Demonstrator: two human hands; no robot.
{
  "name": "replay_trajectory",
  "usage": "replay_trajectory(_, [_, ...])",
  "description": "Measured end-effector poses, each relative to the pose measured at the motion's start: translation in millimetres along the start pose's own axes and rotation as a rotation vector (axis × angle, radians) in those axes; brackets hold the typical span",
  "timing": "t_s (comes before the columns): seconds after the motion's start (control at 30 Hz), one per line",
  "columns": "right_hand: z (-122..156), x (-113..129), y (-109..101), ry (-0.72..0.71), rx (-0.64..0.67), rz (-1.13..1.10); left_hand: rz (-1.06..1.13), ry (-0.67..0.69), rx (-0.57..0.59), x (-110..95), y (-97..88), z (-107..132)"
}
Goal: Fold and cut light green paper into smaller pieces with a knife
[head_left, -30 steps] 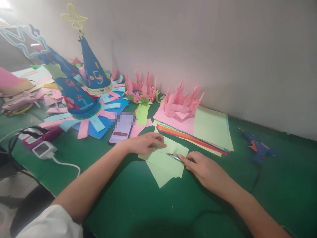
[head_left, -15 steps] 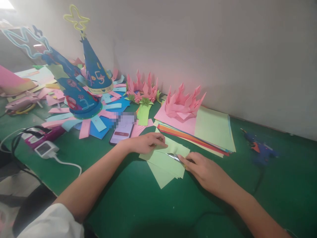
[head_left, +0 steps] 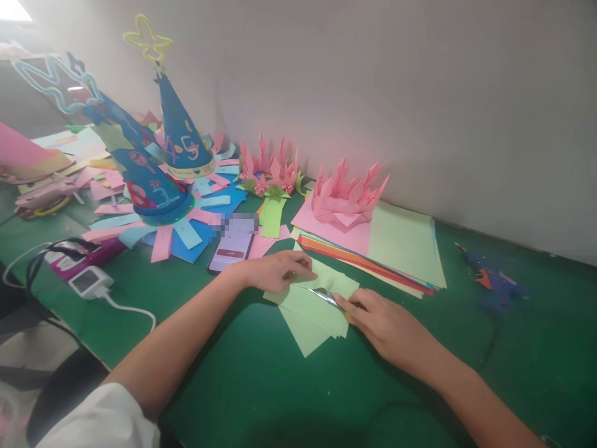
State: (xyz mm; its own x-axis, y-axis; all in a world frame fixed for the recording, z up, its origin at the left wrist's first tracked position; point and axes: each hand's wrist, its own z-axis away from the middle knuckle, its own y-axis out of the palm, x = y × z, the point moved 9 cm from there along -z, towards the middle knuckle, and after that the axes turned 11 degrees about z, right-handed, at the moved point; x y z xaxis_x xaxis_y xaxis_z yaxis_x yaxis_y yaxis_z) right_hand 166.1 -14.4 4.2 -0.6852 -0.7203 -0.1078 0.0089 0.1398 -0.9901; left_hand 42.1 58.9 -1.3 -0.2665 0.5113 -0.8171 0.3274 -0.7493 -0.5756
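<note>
Reaching across a green counter (head_left: 261, 389), with a white sleeve (head_left: 100, 423) showing at bottom left. Resting the left hand (head_left: 280, 272) on overlapping sheets of light-green paper (head_left: 310, 326), with bent fingers; cannot tell whether pinching an edge. Gripping a bladed tool (head_left: 325, 297) in the right hand (head_left: 382, 320), with the metal against the same sheets, near the middle of the counter. To the left, a white charger (head_left: 91, 282) with its cable, beside a purple power strip (head_left: 88, 256). Nearer the left hand, a phone (head_left: 233, 254) with a lit screen. On the right, well apart from the hands, a blue glue gun (head_left: 499, 287). Just beyond the sheets, a stack of coloured paper (head_left: 405, 246), bearing a pink crown (head_left: 345, 202). Farther back, a leafy crown (head_left: 269, 173) in pink and green. Beyond the phone, at left, blue cone hats (head_left: 156, 190) amid paper strips (head_left: 161, 242). Behind, a grey wall (head_left: 420, 93).
</note>
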Motion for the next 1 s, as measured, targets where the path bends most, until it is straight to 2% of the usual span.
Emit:
replay_trajectory(0.43, [-4.2,2.7,2.7,-0.038,-0.003,0.053,-0.003,0.002,0.006,-5.0,-1.5,0.1])
replay_trajectory(0.77, [-7.9,5.3,-4.9,-0.033,-0.035,0.016,-0.006,-0.007,-0.01,-4.5,-1.9,0.2])
replay_trajectory(1.0, [-9.8,8.5,-1.9,-0.042,-0.007,0.028,0.01,-0.019,-0.007,-4.9,-2.8,-0.4])
